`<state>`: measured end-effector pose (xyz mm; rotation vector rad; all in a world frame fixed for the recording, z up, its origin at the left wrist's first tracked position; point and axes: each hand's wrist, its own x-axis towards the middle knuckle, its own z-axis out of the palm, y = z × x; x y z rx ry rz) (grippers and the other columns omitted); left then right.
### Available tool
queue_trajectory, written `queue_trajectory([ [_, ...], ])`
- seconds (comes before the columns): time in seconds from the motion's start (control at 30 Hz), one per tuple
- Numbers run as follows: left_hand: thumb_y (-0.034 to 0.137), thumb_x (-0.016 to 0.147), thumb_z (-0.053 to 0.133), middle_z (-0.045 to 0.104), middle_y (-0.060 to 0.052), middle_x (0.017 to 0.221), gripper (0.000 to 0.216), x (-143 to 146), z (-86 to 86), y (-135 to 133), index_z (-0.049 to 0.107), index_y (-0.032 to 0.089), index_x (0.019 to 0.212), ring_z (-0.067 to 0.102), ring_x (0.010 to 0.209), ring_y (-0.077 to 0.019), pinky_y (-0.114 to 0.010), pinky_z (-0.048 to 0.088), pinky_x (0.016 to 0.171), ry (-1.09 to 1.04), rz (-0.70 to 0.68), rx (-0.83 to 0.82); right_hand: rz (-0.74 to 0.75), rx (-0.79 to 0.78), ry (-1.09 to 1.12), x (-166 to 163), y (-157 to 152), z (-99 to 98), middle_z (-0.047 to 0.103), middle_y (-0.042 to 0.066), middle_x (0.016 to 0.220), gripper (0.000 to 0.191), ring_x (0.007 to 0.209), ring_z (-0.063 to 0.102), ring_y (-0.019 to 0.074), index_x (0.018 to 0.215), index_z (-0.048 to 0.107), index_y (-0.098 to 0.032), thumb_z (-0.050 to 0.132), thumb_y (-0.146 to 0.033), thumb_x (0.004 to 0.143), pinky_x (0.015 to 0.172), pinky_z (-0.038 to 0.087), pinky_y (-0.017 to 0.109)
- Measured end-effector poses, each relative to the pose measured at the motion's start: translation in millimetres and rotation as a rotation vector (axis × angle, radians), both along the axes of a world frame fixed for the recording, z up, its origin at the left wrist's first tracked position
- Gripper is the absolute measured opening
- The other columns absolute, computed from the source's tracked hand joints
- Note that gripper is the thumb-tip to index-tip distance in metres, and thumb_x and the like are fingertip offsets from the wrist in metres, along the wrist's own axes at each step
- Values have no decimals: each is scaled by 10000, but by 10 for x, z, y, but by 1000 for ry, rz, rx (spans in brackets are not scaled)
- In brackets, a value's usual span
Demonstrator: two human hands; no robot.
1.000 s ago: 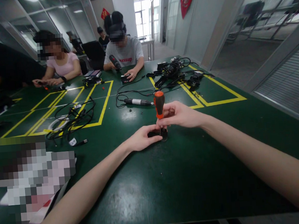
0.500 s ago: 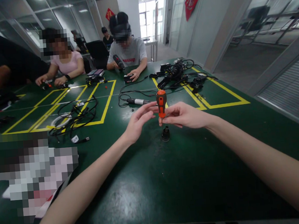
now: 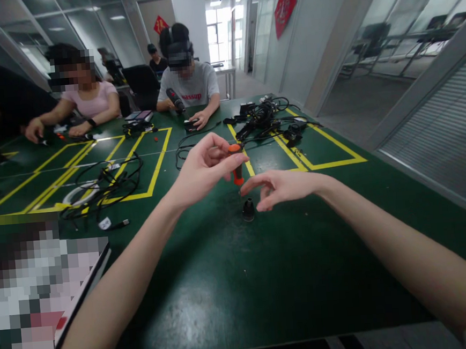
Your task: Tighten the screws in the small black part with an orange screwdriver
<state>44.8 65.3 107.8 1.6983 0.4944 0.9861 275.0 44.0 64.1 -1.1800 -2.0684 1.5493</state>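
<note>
An orange and black screwdriver (image 3: pixel 238 173) stands upright over a small black part (image 3: pixel 248 211) on the green table. My left hand (image 3: pixel 204 166) grips the upper handle between thumb and fingers. Close to the shaft, my right hand (image 3: pixel 278 188) has its fingers apart, with the index fingertip near the lower end of the handle; I see nothing held in it. The black part has a round base and a short stub. Whether the screwdriver's tip touches it I cannot tell.
Tangled black cables (image 3: pixel 263 115) lie at the back right, and more cables (image 3: pixel 114 178) at the left. A pixelated booklet-like item (image 3: pixel 83 272) is at the near left. Across the table (image 3: pixel 305 276), a person (image 3: pixel 188 86) holds a dark tool.
My left hand has closed on the screwdriver's handle from an open pose beside it. My right hand has let go and spread its fingers a little lower. The view has shifted slightly.
</note>
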Motion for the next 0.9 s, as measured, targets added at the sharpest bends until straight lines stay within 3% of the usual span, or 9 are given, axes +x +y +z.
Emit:
queue_trajectory([
  [0.1, 399, 816, 836, 700, 15, 897, 423, -17, 30, -18, 536, 197, 1035, 541, 497, -27, -148, 387, 463, 17, -80, -123, 3, -60, -29, -13, -57, -168, 772, 39, 840, 584, 664, 725, 161, 1260, 692, -121, 868, -319, 739, 608, 562, 253],
  [0.23, 382, 814, 824, 661, 16, 879, 368, -31, 52, -35, 668, 194, 1089, 434, 471, 0, -143, 299, 424, 37, -116, -208, -108, 22, 62, -131, -201, -402, 730, 22, 736, 483, 656, 686, 156, 1174, 729, -102, 834, -377, 791, 616, 532, 256],
  [0.3, 418, 829, 796, 681, -10, 903, 334, -54, 68, -24, 702, 165, 1025, 443, 475, -9, -155, 328, 430, 37, -161, -257, -158, 57, 92, -176, -277, -483, 703, 7, 740, 467, 632, 625, 133, 1131, 748, -107, 837, -404, 781, 585, 493, 243],
  [0.47, 546, 926, 621, 756, -120, 1122, 399, -137, 113, -3, 668, 158, 1003, 687, 603, -143, -257, 512, 555, 55, -317, -423, -294, 188, 122, -252, -436, -602, 640, 9, 774, 443, 683, 545, 149, 1180, 744, -120, 763, -411, 846, 634, 469, 284],
  [0.57, 502, 915, 664, 770, -121, 1093, 352, -169, 107, -5, 609, 184, 1056, 705, 611, -150, -228, 476, 525, 78, -282, -448, -318, 238, 85, -319, -484, -654, 641, 31, 813, 431, 705, 539, 171, 1219, 729, -136, 708, -409, 887, 649, 463, 307],
  [0.73, 408, 843, 792, 720, -37, 930, 428, -218, 101, 3, 683, 187, 1193, 531, 538, -43, -160, 327, 457, 83, -179, -445, -319, 281, 43, -402, -498, -720, 702, 73, 938, 440, 711, 531, 178, 1322, 673, -154, 619, -377, 946, 660, 457, 320],
  [0.9, 401, 806, 835, 658, -8, 779, 374, -268, 134, 23, 741, 128, 1044, 561, 556, -54, -156, 356, 470, 133, -216, -416, -309, 276, 20, -385, -499, -740, 705, 83, 962, 471, 722, 544, 177, 1353, 657, -131, 610, -380, 956, 661, 469, 310],
])
